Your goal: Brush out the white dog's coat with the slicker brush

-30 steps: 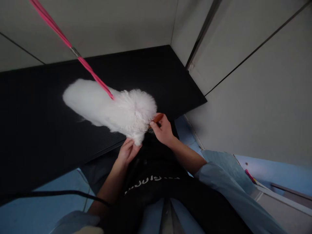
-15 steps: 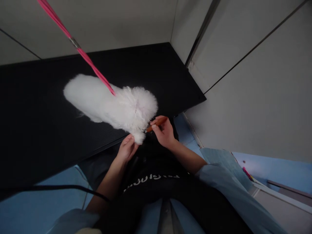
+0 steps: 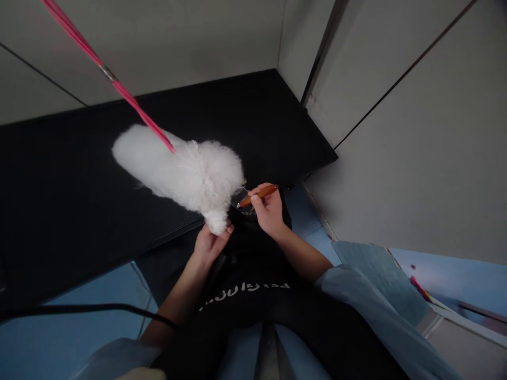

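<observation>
A white fluffy dog [image 3: 154,166] stands on the black table, its curly-haired head toward my right hand. My left hand [image 3: 209,243] is closed round the dog's paw [image 3: 217,222] from below, at the table's front edge. In my right hand [image 3: 270,211] is a tool with a reddish-brown wooden handle [image 3: 259,195], gripped between thumb and fingers. Its small metal end points left, just apart from the dog's fur. What sits beyond that end is too dark to make out.
A pink cord [image 3: 130,100] with a metal clasp runs from the upper left down to the dog's neck. Grey wall panels [image 3: 415,158] border the black table [image 3: 269,105]. A black cable [image 3: 87,307] crosses at lower left. My black apron [image 3: 253,311] touches the front.
My right hand has drawn the tool a little away from the paw. The dog's head and paw have shifted slightly left in view. My left hand still supports the paw, fingers turned more under it.
</observation>
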{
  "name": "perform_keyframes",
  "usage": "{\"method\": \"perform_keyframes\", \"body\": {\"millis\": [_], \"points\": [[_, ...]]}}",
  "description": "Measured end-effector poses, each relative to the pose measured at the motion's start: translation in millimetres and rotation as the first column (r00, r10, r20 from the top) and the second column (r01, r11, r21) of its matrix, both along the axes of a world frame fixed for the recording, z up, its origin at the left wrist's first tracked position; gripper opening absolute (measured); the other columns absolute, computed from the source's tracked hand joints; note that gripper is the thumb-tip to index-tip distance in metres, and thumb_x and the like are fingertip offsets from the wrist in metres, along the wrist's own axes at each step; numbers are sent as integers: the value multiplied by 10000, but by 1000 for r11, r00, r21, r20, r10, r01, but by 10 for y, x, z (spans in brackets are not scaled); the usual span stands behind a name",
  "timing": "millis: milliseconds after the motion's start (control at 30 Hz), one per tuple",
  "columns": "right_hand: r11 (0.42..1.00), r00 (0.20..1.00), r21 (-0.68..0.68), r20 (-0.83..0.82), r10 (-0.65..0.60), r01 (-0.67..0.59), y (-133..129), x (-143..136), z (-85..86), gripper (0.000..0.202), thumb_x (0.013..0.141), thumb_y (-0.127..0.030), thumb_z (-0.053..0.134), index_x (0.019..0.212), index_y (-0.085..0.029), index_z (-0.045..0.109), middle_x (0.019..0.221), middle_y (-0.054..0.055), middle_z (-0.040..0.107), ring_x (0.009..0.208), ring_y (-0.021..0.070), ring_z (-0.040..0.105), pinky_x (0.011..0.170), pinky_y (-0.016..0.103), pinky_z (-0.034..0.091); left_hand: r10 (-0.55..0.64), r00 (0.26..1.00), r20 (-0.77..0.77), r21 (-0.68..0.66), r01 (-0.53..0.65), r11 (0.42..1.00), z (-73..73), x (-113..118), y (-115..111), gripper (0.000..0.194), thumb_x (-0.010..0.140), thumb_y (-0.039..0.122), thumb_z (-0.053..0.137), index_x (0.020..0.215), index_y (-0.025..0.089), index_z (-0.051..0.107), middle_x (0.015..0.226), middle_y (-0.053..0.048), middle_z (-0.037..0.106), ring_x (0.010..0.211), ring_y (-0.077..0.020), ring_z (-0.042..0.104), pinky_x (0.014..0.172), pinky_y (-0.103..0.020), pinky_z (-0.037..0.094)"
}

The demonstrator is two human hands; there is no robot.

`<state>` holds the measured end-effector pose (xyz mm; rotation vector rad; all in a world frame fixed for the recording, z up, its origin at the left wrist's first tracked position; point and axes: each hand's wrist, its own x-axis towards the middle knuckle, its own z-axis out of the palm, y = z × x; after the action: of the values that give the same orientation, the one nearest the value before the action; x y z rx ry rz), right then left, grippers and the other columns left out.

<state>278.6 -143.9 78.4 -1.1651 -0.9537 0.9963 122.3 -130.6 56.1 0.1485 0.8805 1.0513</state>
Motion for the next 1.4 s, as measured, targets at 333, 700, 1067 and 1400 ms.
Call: {"method": "perform_keyframes", "body": {"millis": [333,700,1067,1400], "points": [[984,984,29,-2,176,-176,-26,-22,-65,329,879,-449,620,1086,-237,479,936,31,681,854,168,684,834,349,576,-13,997,74,-139,23,990,29,-34,-24,171,859,121,490,794,171,640,750,-54,662,698,-163,642,655,-275,547],[990,991,38,-12,137,-136,-30,-81,-82,306,884,-455,593,1059,-232,478,926,35,671,854,169,681,828,352,580,3,993,119,-121,12,993,-50,-130,-111,120,855,204,556,764,181,631,732,-48,643,696,-171,627,677,-300,545],[969,969,-25,13,245,-245,135,-103,38,347,842,-482,650,1019,-232,485,910,23,658,841,169,669,812,333,568,75,983,169,-82,-62,995,12,-172,-69,59,834,167,612,791,180,651,723,-37,662,658,-163,619,656,-289,548],[971,974,-83,-52,219,-222,86,-207,-14,351,789,-490,684,945,-236,498,829,0,646,771,161,653,759,317,558,152,976,154,-223,-115,968,10,-116,-119,155,825,68,531,821,157,658,758,-55,698,674,-169,658,629,-267,562]]}}
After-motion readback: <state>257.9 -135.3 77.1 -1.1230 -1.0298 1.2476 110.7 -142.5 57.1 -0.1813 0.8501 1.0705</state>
